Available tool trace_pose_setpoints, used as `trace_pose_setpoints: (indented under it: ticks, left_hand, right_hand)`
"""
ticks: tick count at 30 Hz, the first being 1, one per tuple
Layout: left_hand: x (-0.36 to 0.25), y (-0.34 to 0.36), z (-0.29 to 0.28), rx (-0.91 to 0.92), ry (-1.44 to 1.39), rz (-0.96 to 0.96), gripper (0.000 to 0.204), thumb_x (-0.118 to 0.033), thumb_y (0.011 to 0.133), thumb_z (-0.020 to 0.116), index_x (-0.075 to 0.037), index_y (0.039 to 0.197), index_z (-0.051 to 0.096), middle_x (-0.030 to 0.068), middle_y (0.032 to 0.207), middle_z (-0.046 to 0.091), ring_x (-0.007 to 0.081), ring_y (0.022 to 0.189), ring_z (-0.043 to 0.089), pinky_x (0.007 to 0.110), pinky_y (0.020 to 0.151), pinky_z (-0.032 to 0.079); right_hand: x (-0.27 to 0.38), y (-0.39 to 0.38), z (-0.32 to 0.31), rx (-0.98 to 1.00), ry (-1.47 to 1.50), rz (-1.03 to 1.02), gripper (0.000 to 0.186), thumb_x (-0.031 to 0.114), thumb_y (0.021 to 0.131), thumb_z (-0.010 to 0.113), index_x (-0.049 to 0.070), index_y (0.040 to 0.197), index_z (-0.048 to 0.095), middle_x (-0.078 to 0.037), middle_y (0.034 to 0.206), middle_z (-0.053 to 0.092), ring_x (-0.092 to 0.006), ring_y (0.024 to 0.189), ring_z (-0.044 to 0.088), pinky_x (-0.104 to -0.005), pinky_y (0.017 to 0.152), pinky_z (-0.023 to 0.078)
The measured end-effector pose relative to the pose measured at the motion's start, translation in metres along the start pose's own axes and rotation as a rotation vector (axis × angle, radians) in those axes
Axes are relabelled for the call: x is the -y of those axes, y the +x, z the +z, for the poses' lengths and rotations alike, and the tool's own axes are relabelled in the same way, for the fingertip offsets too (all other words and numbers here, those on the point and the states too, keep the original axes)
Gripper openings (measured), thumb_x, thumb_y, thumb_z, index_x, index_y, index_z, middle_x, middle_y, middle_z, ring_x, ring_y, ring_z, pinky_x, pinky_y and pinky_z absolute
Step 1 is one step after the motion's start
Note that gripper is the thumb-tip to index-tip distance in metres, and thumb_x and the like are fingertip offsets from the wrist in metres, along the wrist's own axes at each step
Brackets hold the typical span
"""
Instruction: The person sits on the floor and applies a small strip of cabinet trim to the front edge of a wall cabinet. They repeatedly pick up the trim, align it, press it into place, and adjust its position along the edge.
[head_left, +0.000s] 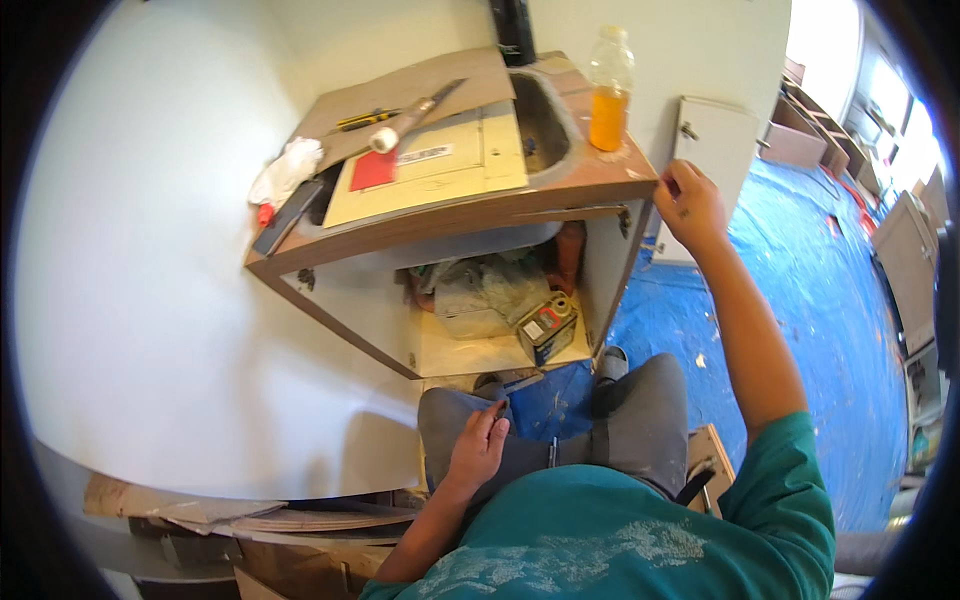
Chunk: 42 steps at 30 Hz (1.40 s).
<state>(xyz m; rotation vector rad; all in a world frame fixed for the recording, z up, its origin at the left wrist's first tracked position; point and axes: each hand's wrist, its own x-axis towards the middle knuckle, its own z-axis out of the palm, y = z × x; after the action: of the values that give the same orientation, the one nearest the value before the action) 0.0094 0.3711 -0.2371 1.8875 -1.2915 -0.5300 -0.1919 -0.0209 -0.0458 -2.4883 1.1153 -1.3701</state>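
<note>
At the front right corner of the wood-edged sink cabinet point(450, 222), my right hand point(692, 205) is closed, its fingers curled against the edge. Whatever those fingers may hold is hidden. My left hand point(480, 447) rests by my left thigh with its fingers stretched out. Close to the right hand, a clear bottle of orange liquid point(610, 95) stands upright on the countertop. The cabinet front has no door on it. Inside lie crumpled clear plastic point(485, 290) and a rectangular metal can point(547, 328).
Over the sink basin point(541, 115) lie a cream panel point(460, 185), a brush-like tool point(410, 118) and a yellow-black hand tool point(367, 119). A white rag point(287, 172) sits at the left. A white door point(708, 150) leans against the wall. Blue plastic sheeting point(800, 330) covers the floor.
</note>
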Motion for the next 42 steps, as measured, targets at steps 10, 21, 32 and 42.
trace_pose_setpoints:
  ticks: [10, 21, 32, 42]
  left_hand:
    - [0.002, -0.002, 0.007, -0.033, -0.050, 0.064, 0.046, -0.034, 0.107, 0.053, -0.001, 0.138, 0.058, 0.0202, 0.106, 0.062, 0.0383, 0.096, 0.064, 0.043, 0.085, 0.052]
    - [-0.048, 0.038, 0.010, -0.086, -0.469, -0.050, 0.035, -0.027, 0.100, 0.070, -0.002, 0.120, 0.056, 0.0024, 0.094, 0.060, 0.0087, 0.078, 0.055, 0.028, 0.072, 0.049]
    - [-0.230, 0.144, 0.041, -0.102, -0.144, 0.445, 0.023, -0.019, 0.099, 0.069, 0.001, 0.087, 0.070, 0.0094, 0.076, 0.066, 0.0160, 0.067, 0.059, 0.031, 0.063, 0.046]
    - [-0.269, 0.238, 0.060, -0.383, 0.262, 1.007, 0.016, -0.020, 0.094, 0.074, -0.004, 0.093, 0.074, 0.0098, 0.093, 0.071, 0.0270, 0.090, 0.063, 0.038, 0.081, 0.050]
  right_hand:
    - [-0.002, 0.001, 0.001, -0.068, -0.059, -0.166, 0.009, 0.007, 0.084, 0.067, 0.004, 0.084, 0.059, -0.015, 0.082, 0.063, -0.0358, 0.073, 0.063, -0.0448, 0.067, 0.050]
    - [0.041, -0.148, 0.009, 0.610, 0.958, 0.457, 0.010, 0.008, 0.099, 0.065, 0.004, 0.107, 0.067, 0.001, 0.087, 0.065, -0.0084, 0.078, 0.060, -0.0257, 0.067, 0.049]
    - [0.084, -0.178, -0.030, 0.103, 0.794, 0.371, 0.071, 0.004, 0.092, 0.068, -0.005, 0.154, 0.035, -0.023, 0.136, 0.058, -0.0339, 0.125, 0.059, -0.0395, 0.106, 0.047]
    - [-0.006, -0.103, -0.034, -0.034, 0.697, 0.235, 0.059, 0.025, 0.101, 0.065, -0.010, 0.144, 0.046, -0.030, 0.122, 0.063, -0.0430, 0.115, 0.062, -0.0426, 0.098, 0.050]
